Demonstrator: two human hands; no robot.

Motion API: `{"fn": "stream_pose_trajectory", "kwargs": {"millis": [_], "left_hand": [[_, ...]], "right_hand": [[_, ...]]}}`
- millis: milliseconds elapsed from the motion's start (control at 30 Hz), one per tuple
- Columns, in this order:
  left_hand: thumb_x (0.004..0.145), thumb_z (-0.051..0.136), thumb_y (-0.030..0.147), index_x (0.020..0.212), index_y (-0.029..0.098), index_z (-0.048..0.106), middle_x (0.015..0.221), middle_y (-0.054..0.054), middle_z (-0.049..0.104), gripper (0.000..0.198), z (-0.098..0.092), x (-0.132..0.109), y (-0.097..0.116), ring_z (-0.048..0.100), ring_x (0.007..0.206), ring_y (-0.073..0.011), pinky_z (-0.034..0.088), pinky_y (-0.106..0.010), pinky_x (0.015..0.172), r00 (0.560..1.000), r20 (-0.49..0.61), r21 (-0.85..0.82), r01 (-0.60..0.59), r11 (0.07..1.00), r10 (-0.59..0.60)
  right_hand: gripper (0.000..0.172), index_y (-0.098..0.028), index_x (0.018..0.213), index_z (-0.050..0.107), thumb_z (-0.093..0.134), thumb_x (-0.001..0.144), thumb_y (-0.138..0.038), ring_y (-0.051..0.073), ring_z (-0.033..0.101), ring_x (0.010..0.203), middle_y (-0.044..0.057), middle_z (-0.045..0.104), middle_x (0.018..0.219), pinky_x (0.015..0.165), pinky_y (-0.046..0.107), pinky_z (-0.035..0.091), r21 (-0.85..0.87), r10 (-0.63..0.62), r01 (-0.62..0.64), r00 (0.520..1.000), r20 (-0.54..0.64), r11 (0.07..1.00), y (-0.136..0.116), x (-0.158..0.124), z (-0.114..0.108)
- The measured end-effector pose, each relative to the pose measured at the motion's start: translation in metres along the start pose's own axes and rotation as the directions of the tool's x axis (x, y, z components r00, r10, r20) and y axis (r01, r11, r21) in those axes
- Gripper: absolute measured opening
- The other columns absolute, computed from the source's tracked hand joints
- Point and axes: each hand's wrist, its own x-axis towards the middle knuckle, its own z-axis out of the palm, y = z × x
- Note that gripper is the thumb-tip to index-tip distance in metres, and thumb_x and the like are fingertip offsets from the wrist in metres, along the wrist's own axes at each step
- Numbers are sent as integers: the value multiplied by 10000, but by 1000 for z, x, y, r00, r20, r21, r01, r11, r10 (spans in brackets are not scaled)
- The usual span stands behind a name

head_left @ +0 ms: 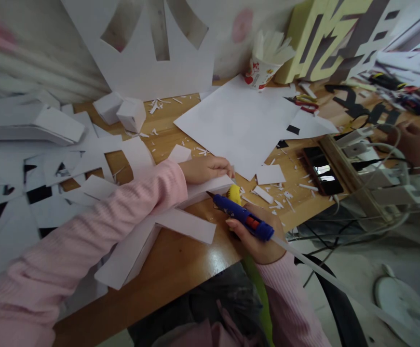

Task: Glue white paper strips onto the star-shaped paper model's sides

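My right hand (262,238) is wrapped round a blue hot glue gun (244,217) with a long, pale glue stick (314,264) sticking out of its back end. The gun's dark nozzle points left, close to the edge of a white foam-board piece (210,188). Over that piece lies my left hand (208,169), its fingers together and bent down at the far edge, partly hidden. Nearer to me, an angled white board shape (137,253) with raised sides rests on the wooden table (181,260), below my left forearm.
White offcuts (269,174) and shreds litter the table. A paper cup (262,72) of white strips stands behind a large white sheet (242,120). Rightward are a phone (321,171), a power strip (361,178) with cables, scissors (305,102) and another person's hand (410,144). Cut board stands behind.
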Motion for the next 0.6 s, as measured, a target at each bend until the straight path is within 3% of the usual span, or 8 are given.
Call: {"fn": "stream_pose_trajectory", "kwargs": {"millis": [600], "left_hand": [[900, 375, 237, 954, 150, 602, 1064, -70, 676, 249, -2, 1, 0, 591, 1038, -160, 401, -310, 976, 1000, 15, 22, -14, 1000, 13]], "right_hand": [[484, -211, 625, 496, 522, 829, -649, 128, 431, 471, -19, 476, 533, 474, 267, 306, 11, 75, -74, 995, -65, 997, 2, -3, -9]]}}
